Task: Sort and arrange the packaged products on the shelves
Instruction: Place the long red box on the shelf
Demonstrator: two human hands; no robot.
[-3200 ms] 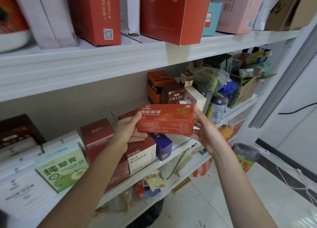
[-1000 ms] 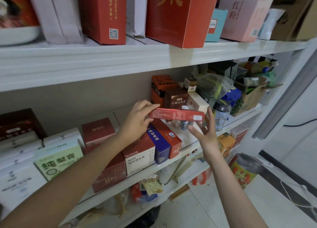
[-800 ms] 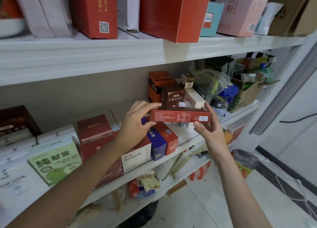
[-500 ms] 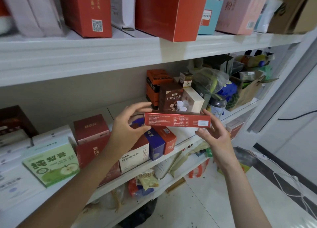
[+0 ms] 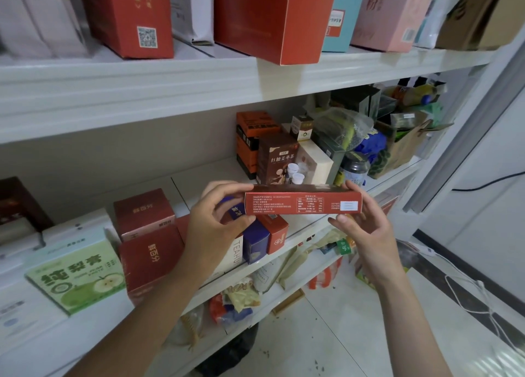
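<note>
At eight o'clock in the view a green apple-print carton (image 5: 76, 277) lies flat on the middle shelf (image 5: 204, 177), and just to its three o'clock two dark red cartons (image 5: 147, 251) sit stacked. Next comes the left grip (image 5: 210, 229), clenched on the left end of a long, slim red box (image 5: 301, 203), with the thumb at the lower corner and the fingers curled over the top edge. The box is held level in the air in front of the shelf, its printed nutrition panel facing the camera. It hangs above a blue box (image 5: 255, 243) and a small red box (image 5: 277, 234) that stand at the shelf's front edge. The right grip (image 5: 366, 229) grasps the other end, thumb under the lower edge and fingers wrapped behind. At twelve o'clock from the held box a brown ginger-date tea box (image 5: 277, 160) stands upright, and a dark-lidded jar (image 5: 353, 169) stands at two o'clock. The box looks like thin printed card, so it is probably light. It should be stiff along its edges but easy to dent on the broad faces, and a little slick. It is best held at the short ends or across the narrow long sides, with light pressure.
</note>
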